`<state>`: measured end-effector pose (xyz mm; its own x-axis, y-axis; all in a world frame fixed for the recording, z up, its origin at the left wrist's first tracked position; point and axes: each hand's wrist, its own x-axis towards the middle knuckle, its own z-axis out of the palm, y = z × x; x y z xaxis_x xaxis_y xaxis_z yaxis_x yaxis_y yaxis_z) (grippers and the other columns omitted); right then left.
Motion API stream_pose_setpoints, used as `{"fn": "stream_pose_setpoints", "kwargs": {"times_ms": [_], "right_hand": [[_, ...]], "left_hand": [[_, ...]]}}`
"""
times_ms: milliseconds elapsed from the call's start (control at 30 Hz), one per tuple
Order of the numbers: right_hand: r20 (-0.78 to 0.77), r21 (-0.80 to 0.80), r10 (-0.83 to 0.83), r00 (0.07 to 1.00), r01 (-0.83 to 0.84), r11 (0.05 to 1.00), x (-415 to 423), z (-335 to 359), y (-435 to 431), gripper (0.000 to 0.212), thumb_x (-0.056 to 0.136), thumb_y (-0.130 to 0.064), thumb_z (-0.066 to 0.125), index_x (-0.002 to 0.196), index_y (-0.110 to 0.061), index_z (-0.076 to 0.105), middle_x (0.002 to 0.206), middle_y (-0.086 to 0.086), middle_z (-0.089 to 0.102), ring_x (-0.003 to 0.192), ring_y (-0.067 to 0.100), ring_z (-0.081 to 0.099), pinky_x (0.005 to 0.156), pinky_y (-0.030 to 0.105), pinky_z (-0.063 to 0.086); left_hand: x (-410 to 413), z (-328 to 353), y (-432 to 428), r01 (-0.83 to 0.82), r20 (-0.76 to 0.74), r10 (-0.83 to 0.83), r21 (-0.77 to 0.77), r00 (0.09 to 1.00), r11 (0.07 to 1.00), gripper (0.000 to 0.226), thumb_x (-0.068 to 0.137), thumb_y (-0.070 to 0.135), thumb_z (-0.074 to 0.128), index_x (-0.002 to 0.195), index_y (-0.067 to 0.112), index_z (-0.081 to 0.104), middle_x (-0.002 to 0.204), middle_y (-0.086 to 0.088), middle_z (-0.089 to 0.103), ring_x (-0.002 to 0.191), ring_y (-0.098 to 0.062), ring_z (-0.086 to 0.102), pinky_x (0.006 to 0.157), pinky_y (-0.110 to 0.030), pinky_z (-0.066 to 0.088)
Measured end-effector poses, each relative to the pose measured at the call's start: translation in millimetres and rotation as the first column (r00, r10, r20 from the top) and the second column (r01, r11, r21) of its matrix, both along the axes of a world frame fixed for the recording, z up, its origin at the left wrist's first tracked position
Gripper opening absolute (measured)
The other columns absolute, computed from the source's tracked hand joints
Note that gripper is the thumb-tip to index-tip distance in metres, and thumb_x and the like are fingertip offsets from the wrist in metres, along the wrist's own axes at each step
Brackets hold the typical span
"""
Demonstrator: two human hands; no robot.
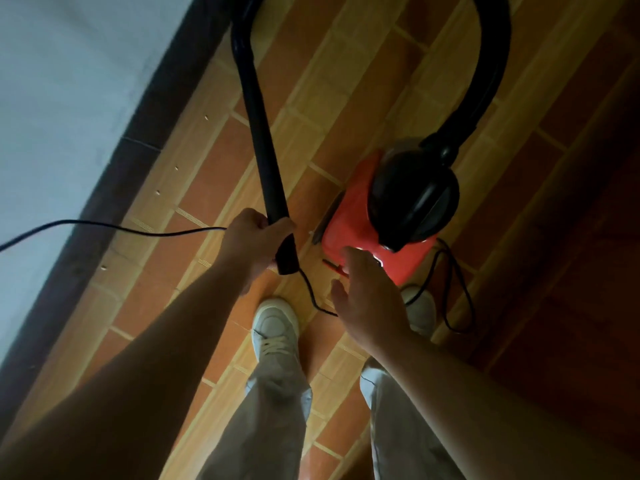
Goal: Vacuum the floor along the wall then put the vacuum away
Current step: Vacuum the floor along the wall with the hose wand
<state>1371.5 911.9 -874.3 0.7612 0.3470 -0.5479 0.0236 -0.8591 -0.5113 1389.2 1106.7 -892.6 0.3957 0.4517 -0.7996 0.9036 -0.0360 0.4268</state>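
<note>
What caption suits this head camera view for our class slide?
The left hand grips the black tube while the open right hand hovers over the red vacuum on the tiled floor.

The vacuum (367, 237) is sitting on the floor (194, 174), blocking the way just ahead of the right hand (367, 296). Its hose (498, 64) is arching round to the tube (263, 161), closing off the far side. The cord (69, 221) is looping beside the vacuum and stretching across toward the wall (69, 98). Bare floor is lying open between the tube and baseboard (138, 140).
</note>
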Motion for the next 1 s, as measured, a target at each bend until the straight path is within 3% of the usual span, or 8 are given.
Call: {"fn": "stream_pose_setpoints", "kwargs": {"times_ms": [200,333,433,567,667,733,833,1000], "right_hand": [[0.118,0.093,0.050,0.992,-0.061,0.994,65.5,84.6,32.7,0.063,0.091,-0.015,0.068,0.148,-0.014,0.043,0.138,0.013,0.053,0.125,0.031,0.054,0.100,0.043,0.051],[0.327,0.047,0.254,0.910,-0.284,0.958,115.2,160.0,56.5,0.093,0.088,-0.027,0.076,0.161,-0.031,0.019,0.158,0.008,0.034,0.136,0.030,0.043,0.103,0.042,0.049],[0.413,0.051,0.364,0.835,-0.420,0.906,141.9,222.9,65.4,0.092,0.084,-0.033,0.080,0.160,-0.028,0.027,0.161,0.014,0.033,0.138,0.036,0.041,0.101,0.049,0.049],[0.357,0.290,0.251,0.900,-0.362,0.886,154.3,300.4,61.7,0.043,0.094,-0.036,0.066,0.131,-0.015,0.059,0.134,0.015,0.062,0.118,0.036,0.060,0.089,0.051,0.053],[0.180,0.455,0.145,0.973,-0.213,0.865,150.1,388.5,53.9,0.023,0.086,-0.014,0.076,0.086,-0.025,0.056,0.080,-0.006,0.053,0.070,-0.003,0.061,0.072,0.018,0.047],[0.072,0.468,0.073,0.995,-0.098,0.878,146.1,430.0,39.7,0.038,0.093,0.000,0.071,0.090,-0.032,0.049,0.086,-0.016,0.048,0.073,-0.021,0.058,0.073,0.007,0.044],[0.039,0.643,-0.193,0.980,0.123,0.755,150.9,494.4,25.2,0.017,0.096,-0.013,0.070,0.109,-0.022,0.065,0.092,-0.021,0.062,0.088,-0.007,0.062,0.083,0.021,0.050],[-0.010,0.734,-0.252,0.968,0.178,0.656,151.2,607.0,-16.2,0.009,0.100,-0.016,0.065,0.109,-0.016,0.069,0.092,-0.015,0.070,0.094,0.008,0.069,0.086,0.036,0.056]], "left_hand": [[25.8,134.9,14.9,-0.172,0.070,0.185,-0.157,0.980,0.972,0.050,0.071,0.032,0.084,0.100,0.007,0.052,0.092,-0.025,0.070,0.075,-0.039,0.073,0.069,-0.064,0.057],[39.1,244.8,12.0,-0.164,0.085,0.189,-0.240,0.978,0.957,0.057,0.064,0.037,0.088,0.097,0.007,0.052,0.093,-0.029,0.068,0.079,-0.045,0.070,0.074,-0.064,0.056],[46.6,332.5,4.6,-0.066,0.105,0.094,-0.244,0.990,0.968,0.061,0.061,0.042,0.088,0.093,0.005,0.052,0.080,-0.026,0.068,0.067,-0.043,0.069,0.063,-0.052,0.058],[55.7,439.5,-5.9,0.016,0.211,0.044,-0.276,0.976,0.961,0.043,0.084,0.035,0.075,0.097,0.001,0.052,0.066,-0.017,0.069,0.058,-0.035,0.068,0.059,-0.045,0.057],[65.1,506.9,-6.2,0.057,0.332,0.051,-0.309,0.942,0.949,0.019,0.096,0.020,0.061,0.099,0.001,0.059,0.080,-0.018,0.071,0.069,-0.035,0.066,0.071,-0.051,0.056],[67.0,544.3,-9.4,0.096,0.439,0.001,-0.199,0.899,0.975,0.007,0.096,0.006,0.055,0.095,0.005,0.062,0.086,-0.015,0.071,0.075,-0.028,0.064,0.072,-0.045,0.055],[66.8,583.2,-16.4,0.161,0.496,-0.215,0.150,0.841,0.975,0.019,0.092,0.002,0.059,0.102,0.018,0.062,0.102,-0.003,0.066,0.090,-0.016,0.062,0.063,-0.017,0.048],[65.2,623.6,-23.7,0.435,0.511,-0.592,0.402,0.624,0.806,0.044,0.093,0.018,0.063,0.128,0.040,0.048,0.126,0.018,0.051,0.112,-0.004,0.052,0.085,-0.015,0.041]]}}
